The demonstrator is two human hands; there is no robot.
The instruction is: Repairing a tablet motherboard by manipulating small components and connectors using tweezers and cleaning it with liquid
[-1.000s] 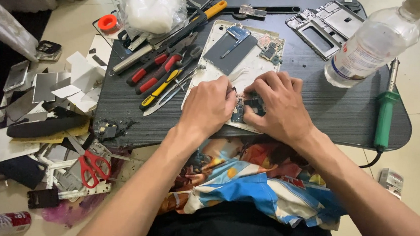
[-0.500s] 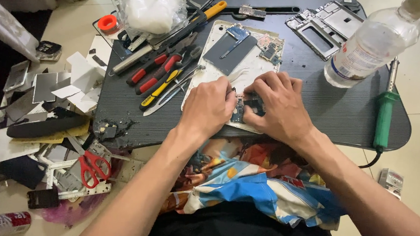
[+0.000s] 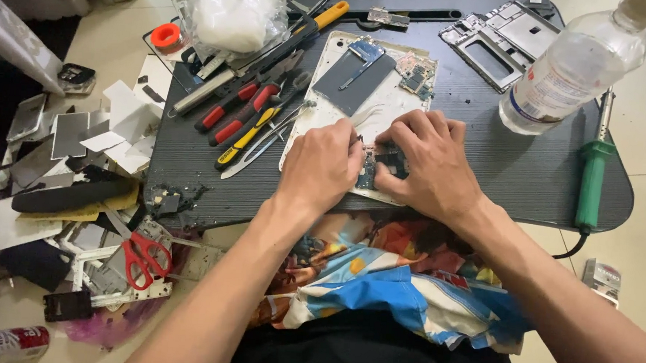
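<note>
We note a dark, wood-grained worktop (image 3: 485,175) spanning the upper frame, with both forearms reaching onto it from the lower edge. On it lies a white phone back shell (image 3: 319,122), opened face up, with a grey plate (image 3: 354,76) resting in its upper part.

The clear plastic bottle (image 3: 565,69) stands at the far right of the worktop, well apart from the hands. A green-handled soldering iron (image 3: 592,181) lies along the right edge. Red- and yellow-handled hand tools (image 3: 245,118) lie in a row just left of the shell.

The left hand (image 3: 324,167) rests knuckles up on the lower part of the shell, wrist low, fingers curled inward towards the centre. Its grip is narrow, pinching a thin dark tool (image 3: 360,141), the tip alone showing between thumb and forefinger.

The right hand (image 3: 427,165) lies palm down opposite, fingers bent and pressing on a small circuit board (image 3: 379,168). Its grip is closed onto the board's right side. The board sits between the two hands at the shell's lower edge, near the worktop's front rim, mostly covered by fingers.

Red-handled scissors (image 3: 141,257) lie among scrap on the floor at left.
</note>
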